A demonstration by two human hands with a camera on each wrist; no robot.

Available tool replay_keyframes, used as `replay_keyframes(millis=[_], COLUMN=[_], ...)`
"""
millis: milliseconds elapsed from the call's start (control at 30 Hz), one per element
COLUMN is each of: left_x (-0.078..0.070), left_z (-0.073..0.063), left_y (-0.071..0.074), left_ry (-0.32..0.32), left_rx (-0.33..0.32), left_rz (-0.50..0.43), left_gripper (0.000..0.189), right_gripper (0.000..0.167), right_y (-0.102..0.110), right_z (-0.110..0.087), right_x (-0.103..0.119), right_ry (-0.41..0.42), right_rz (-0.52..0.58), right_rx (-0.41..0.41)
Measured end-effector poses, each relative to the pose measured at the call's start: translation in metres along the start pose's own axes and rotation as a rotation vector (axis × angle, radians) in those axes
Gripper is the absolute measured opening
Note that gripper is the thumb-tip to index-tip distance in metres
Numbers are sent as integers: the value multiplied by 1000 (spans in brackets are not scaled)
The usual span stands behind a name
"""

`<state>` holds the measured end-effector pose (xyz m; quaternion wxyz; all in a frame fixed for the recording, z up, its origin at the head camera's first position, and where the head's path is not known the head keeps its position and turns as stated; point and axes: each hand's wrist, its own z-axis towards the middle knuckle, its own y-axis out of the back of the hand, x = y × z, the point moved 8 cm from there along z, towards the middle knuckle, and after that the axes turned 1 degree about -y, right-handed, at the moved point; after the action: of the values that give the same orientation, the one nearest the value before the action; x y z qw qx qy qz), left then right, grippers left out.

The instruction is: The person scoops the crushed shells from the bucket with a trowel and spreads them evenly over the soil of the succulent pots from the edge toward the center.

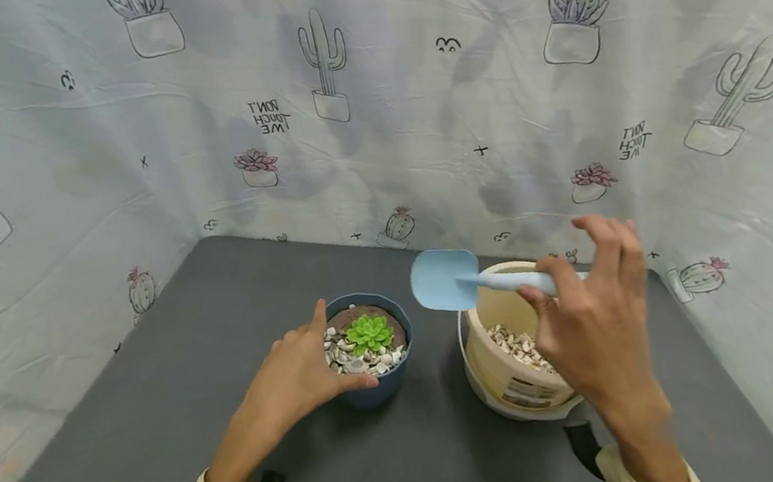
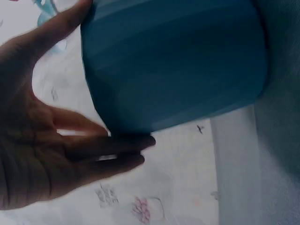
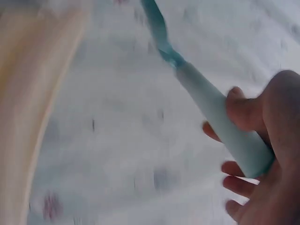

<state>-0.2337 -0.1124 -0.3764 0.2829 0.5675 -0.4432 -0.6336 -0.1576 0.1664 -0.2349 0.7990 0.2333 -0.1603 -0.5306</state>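
On the dark table stands a blue plant pot holding a green succulent with pale stones and brown soil around it. My left hand spans the pot's near-left side, thumb and fingers on opposite sides; the left wrist view shows them against the blue wall. My right hand pinches the white handle of a small trowel with a light blue blade. The trowel is raised over the cream bucket's rim, its blade pointing left between pot and bucket. No stones show on the blade.
The cream bucket stands right of the pot with pale stones inside; my right hand covers part of it. A white sheet printed with cacti hangs behind and beside the grey tabletop.
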Motion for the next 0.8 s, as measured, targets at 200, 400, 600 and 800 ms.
replay_keyframes(millis=[200, 400, 600, 800], left_x=[-10, -47, -121, -158], left_z=[-11, -9, 17, 29], left_y=[3, 6, -22, -46], left_ry=[0, -229, -482, -583], left_rx=[-32, -62, 27, 16], left_rz=[87, 91, -20, -38], left_gripper=[129, 108, 90, 75], right_gripper=[25, 32, 15, 26], right_y=[23, -23, -75, -87], right_z=[-10, -20, -35, -41], right_x=[-52, -51, -39, -60], right_ry=[26, 246, 460, 295], right_rz=[-170, -394, -551, -529], right_rx=[130, 287, 315, 445])
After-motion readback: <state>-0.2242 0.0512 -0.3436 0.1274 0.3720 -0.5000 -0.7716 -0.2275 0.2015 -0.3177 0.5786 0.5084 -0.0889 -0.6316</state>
